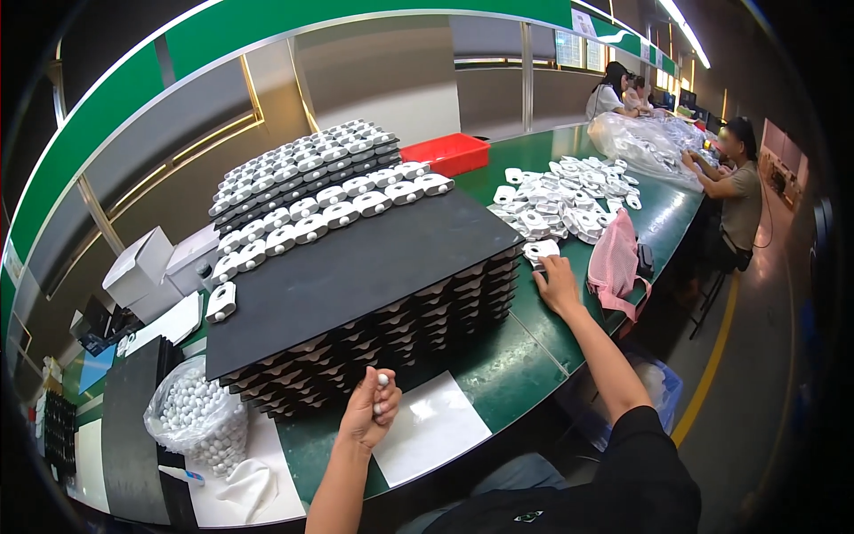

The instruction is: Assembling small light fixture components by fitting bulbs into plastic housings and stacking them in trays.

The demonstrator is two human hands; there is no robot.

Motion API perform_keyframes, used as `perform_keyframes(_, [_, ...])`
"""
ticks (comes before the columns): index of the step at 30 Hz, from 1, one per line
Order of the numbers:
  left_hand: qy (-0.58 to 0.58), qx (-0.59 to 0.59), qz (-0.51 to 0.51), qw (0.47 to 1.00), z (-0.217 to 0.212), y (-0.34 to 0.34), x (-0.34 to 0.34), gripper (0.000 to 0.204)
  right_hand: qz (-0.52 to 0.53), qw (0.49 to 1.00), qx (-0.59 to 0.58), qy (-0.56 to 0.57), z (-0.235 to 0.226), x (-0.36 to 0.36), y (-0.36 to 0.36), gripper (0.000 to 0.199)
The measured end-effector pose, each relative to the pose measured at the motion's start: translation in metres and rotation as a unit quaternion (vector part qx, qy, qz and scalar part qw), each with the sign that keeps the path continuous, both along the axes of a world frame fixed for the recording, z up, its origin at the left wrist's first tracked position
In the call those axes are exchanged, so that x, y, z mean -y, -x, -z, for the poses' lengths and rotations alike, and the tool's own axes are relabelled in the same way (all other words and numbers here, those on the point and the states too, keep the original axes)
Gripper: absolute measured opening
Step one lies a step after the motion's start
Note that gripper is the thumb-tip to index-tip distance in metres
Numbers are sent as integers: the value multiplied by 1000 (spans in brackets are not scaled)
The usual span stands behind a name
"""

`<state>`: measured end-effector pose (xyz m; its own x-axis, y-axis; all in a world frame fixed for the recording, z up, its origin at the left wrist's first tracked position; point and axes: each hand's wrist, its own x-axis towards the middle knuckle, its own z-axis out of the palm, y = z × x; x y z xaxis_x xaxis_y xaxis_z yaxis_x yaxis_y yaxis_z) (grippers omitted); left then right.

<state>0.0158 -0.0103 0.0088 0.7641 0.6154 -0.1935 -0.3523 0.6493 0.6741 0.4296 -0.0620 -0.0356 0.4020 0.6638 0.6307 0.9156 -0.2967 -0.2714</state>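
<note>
My left hand (pixel 369 411) is closed just in front of the stack, holding small white balls (pixel 383 379); one shows at the thumb and another lower between the fingers. My right hand (pixel 558 285) reaches to the right of the stack, fingers on a white plastic housing (pixel 540 250) with a cutout. Beyond it lies a loose heap of similar white housings (pixel 569 198). Between my hands rises a tall stack of black sheets (pixel 365 276) with white housings layered between them. On its top sheet, housings (pixel 341 215) stand in rows at the far side, and a single one (pixel 221 303) sits at the left edge.
A plastic bag of white balls (pixel 191 405) stands left of the stack, near a white cloth (pixel 250 488). A red bin (pixel 455 154) sits behind. A pink bag (pixel 614 260) lies at the table's right edge. Co-workers (pixel 738 182) sit farther along the green table (pixel 525 356).
</note>
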Motion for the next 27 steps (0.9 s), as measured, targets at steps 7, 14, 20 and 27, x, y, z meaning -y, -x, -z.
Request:
perform_keyframes(7, [27,66,-48,996,-4,4,-6,23,-46,998,-38,22,-16,34,46,25])
perform_keyframes(14, [-8,41,-36,998,-1,1,-3,19,-76,976,-83,187,-51,55,44,55])
perform_keyframes(20, [-31,30,-32,999,1,3,-4,14,-17,981,68,179,-37,59,24,26])
perform_keyframes(27, [-17,29,-33,999,-5,3,-3,21,-33,997,19,73,-76,80,44,10])
